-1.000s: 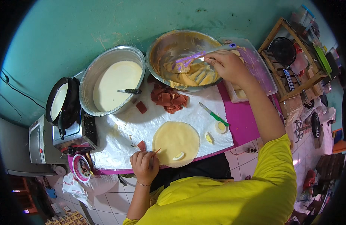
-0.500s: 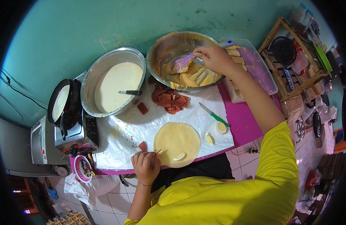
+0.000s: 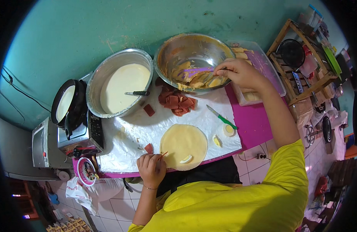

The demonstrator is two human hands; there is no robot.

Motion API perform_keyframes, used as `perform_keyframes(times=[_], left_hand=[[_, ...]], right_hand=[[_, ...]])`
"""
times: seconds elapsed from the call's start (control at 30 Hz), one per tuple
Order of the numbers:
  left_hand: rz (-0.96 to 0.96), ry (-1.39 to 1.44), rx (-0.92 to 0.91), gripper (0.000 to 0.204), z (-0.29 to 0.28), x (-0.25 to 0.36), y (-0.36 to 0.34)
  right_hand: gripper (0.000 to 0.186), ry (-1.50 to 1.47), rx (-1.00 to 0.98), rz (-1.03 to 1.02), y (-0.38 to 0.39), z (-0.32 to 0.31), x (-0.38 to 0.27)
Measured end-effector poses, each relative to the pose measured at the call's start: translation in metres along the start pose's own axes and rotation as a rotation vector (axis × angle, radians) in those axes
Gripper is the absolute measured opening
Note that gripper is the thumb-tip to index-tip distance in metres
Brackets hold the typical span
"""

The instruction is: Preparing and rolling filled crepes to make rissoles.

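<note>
My right hand [image 3: 240, 71] is closed on the handle of a purple spatula [image 3: 192, 72], whose blade rests in orange-yellow filling [image 3: 198, 80] inside a large steel bowl [image 3: 165, 75]. Between the fingers of my left hand [image 3: 151, 169] is a thin reddish slice [image 3: 163, 155], seen edge-on beside a round pale crepe [image 3: 182, 143]. On the crepe's near part lies an egg wedge [image 3: 186, 159]. Another red slice [image 3: 148, 148] lies just beyond my left hand, and a heap of red slices [image 3: 176, 102] sits below the bowl.
A pot of pale batter [image 3: 124, 87] holds a dark-handled utensil [image 3: 138, 93]. Left of it, a black pan [image 3: 66, 102] is on a stove [image 3: 80, 139]. A green-handled knife [image 3: 221, 116], cut egg [image 3: 228, 130] and egg wedge [image 3: 216, 141] lie right; beyond stands a plastic box [image 3: 277, 83] of rolls.
My right hand has moved right and slightly nearer, drawing the spatula lower through the filling. My left hand has stayed nearly in place with its slice.
</note>
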State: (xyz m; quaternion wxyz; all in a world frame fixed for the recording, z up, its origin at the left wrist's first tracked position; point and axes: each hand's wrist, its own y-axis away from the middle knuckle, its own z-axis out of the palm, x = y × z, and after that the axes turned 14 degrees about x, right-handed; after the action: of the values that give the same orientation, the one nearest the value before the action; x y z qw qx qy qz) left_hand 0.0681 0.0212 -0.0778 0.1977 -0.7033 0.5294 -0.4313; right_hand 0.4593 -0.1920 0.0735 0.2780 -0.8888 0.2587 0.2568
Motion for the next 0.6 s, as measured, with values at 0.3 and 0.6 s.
perform_keyframes(times=[0.3, 0.6], left_hand=[[-0.003, 0.011, -0.018, 0.024, -0.002, 0.003, -0.003], [-0.022, -0.006, -0.017, 0.025, -0.002, 0.002, 0.000]], right_hand=[[0.029, 0.109, 0.270, 0.246, -0.007, 0.001, 0.024], [0.029, 0.139, 0.317, 0.190, -0.030, 0.016, 0.027]])
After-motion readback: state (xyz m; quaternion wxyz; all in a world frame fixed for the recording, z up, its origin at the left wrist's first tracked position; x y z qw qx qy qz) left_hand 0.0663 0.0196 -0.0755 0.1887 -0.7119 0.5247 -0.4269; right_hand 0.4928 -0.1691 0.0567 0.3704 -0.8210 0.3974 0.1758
